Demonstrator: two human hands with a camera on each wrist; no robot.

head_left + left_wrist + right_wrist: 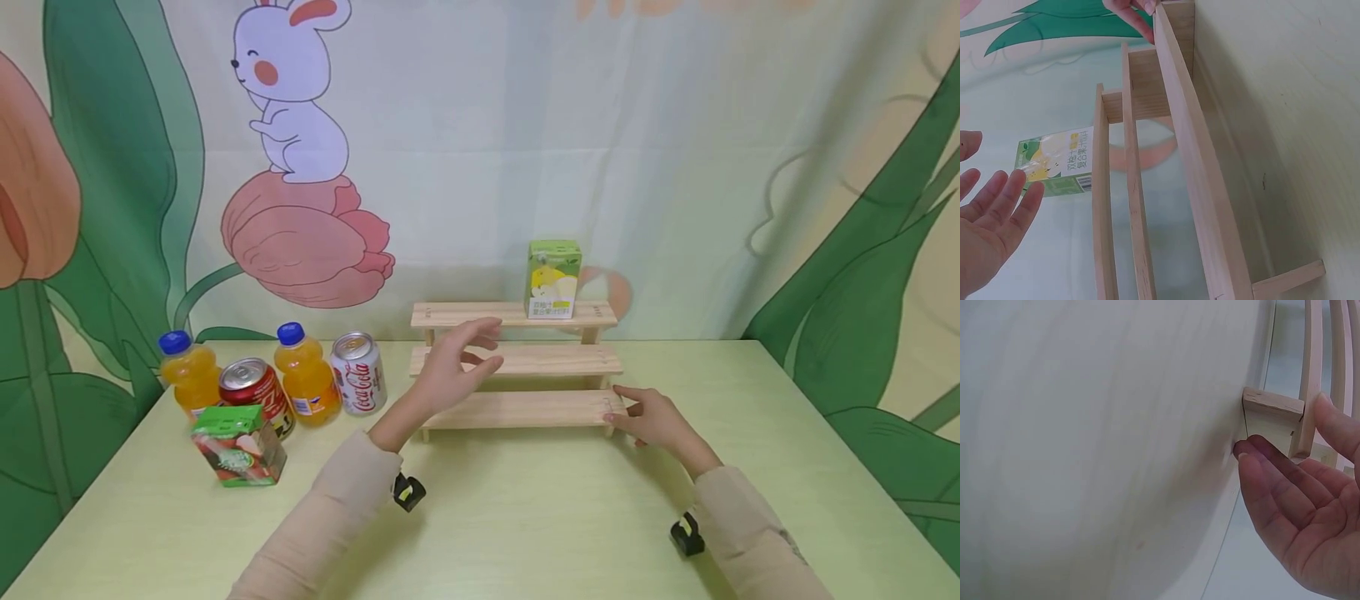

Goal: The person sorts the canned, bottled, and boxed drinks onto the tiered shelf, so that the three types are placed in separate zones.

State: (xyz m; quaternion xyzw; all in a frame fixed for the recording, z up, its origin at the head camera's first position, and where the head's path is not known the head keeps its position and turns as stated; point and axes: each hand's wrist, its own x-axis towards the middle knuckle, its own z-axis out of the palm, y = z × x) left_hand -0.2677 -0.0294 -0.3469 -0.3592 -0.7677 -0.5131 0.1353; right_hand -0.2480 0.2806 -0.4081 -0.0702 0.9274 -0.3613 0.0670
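Observation:
A three-tier wooden display rack (517,409) stands on the table in front of the curtain. On its top tier, right of the middle, sits a green juice box (553,279) with yellow fruit printed on it. My left hand (459,362) hovers in front of the rack's left half, fingers spread and holding nothing. In the left wrist view the fingers of that hand (997,212) overlap the juice box. At the right end of the lowest tier, my right hand (654,418) grips the plank, its thumb on the upper face and fingers around the end (1304,506).
To the left stand two orange juice bottles (306,379) with blue caps, a red can (258,392), a white Coca-Cola can (358,373) and a red-and-green juice box (238,448). A printed curtain (465,167) hangs behind the table (525,525).

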